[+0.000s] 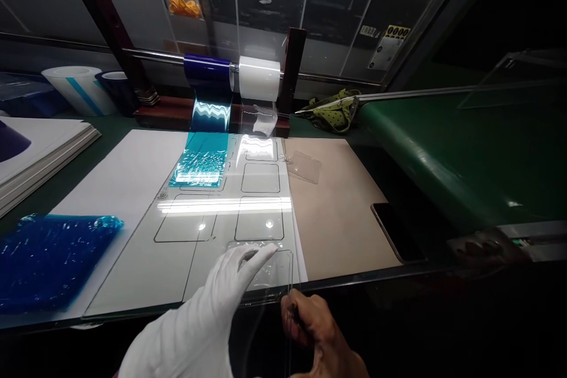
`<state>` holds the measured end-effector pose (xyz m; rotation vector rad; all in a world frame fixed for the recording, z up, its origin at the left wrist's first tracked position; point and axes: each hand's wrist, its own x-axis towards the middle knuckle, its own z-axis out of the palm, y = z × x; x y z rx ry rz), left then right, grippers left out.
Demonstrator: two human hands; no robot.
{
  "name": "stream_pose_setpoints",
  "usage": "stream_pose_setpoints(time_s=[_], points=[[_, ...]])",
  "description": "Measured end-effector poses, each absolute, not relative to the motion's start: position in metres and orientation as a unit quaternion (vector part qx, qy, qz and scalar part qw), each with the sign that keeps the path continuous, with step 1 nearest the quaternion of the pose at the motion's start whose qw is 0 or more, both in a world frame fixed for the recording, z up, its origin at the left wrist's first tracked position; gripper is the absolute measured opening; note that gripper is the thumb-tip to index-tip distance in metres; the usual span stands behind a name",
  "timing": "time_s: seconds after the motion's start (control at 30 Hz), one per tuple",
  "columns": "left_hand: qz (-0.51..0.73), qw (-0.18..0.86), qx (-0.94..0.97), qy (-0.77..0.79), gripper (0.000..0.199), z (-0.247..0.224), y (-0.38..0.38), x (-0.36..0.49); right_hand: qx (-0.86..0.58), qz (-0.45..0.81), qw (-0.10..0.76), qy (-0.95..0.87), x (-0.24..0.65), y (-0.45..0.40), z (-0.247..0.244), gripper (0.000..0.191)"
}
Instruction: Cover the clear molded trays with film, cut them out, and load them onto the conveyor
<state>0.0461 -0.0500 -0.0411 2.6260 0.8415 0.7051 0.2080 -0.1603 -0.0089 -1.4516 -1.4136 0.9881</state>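
Clear panel: the see-through panel [274,274] is at the near edge of the bench, between both hands; glare and transparency hide parts of its outline.
Gloved left hand: the left hand [224,292], in white, reaches to the panel's left side, thumb and forefinger parted by a small gap; the other fingertips are hidden, so I cannot tell how firmly they press. The glove probably keeps prints off the plastic.
Bare right hand: the right hand [322,331] has its fingers curled in, pinching the panel's right edge, likely to leave the face untouched.
Marked sheet: outlined rectangles on the glossy sheet [142,274] presumably serve as placing guides.
Teal strip: the film strip [201,159] runs from the dark blue roll [208,71] onto the sheet, seemingly within easy reach.
Roll stand: the rod [155,55] carries that roll beside a white roll [260,80], probably so both can turn.
Brown board: clear pieces [306,166] lie on the board [343,218], apart from the hands; a phone [396,230] rests at its right edge.
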Motion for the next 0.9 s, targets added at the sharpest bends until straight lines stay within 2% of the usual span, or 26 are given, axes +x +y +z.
stream_pose_setpoints(time_s=[0.13, 0.23, 0.3, 0.37, 0.47, 0.63, 0.7, 0.8, 0.9], points=[[0.212, 0.177, 0.923, 0.268, 0.078, -0.031, -0.050, 0.051, -0.572, 0.362, 0.458, -0.576, 0.212, -0.160, -0.022, 0.067], [0.170, 0.215, 0.928, 0.254, 0.094, -0.012, -0.053, 0.050, -0.589, 0.293, 0.496, -0.567, 0.213, -0.165, -0.035, 0.066], [0.163, 0.206, 0.927, 0.268, 0.107, 0.001, -0.055, 0.049, -0.589, 0.232, 0.551, -0.544, 0.216, -0.169, -0.041, 0.065], [0.166, 0.164, 0.926, 0.296, 0.109, 0.013, -0.057, 0.050, -0.598, 0.197, 0.577, -0.520, 0.225, -0.171, -0.044, 0.064], [0.184, 0.087, 0.922, 0.328, 0.106, 0.021, -0.060, 0.053, -0.645, 0.192, 0.524, -0.522, 0.257, -0.162, -0.045, 0.057], [0.221, 0.018, 0.904, 0.367, 0.106, 0.017, -0.063, 0.058, -0.733, 0.101, 0.337, -0.582, 0.325, -0.123, -0.055, 0.025], [0.235, 0.004, 0.894, 0.381, 0.105, 0.014, -0.064, 0.058, -0.739, 0.080, 0.311, -0.593, 0.337, -0.112, -0.059, 0.020], [0.243, 0.013, 0.890, 0.386, 0.105, 0.011, -0.064, 0.057, -0.719, 0.060, 0.351, -0.597, 0.328, -0.113, -0.053, 0.023], [0.237, 0.046, 0.897, 0.370, 0.105, 0.010, -0.063, 0.056, -0.643, 0.123, 0.468, -0.593, 0.295, -0.127, -0.033, 0.014]])
